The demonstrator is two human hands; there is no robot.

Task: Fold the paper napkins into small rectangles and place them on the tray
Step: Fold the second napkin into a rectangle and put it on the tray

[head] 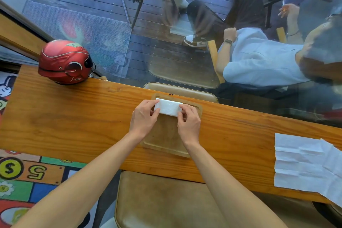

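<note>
A white napkin folded into a small rectangle (168, 107) lies at the far end of the wooden tray (164, 144), which sits in the middle of the long wooden counter. My left hand (144, 118) pinches the napkin's left end with thumb and fingers. My right hand (188, 118) holds its right end the same way. Both hands rest over the tray's far half. Unfolded white napkins (305, 163) lie flat on the counter at the right, overlapping each other.
A red helmet (64, 62) stands at the counter's far left. A glass pane runs along the counter's far edge, with seated people beyond it. A tan stool seat (162, 201) is below the near edge, between my arms.
</note>
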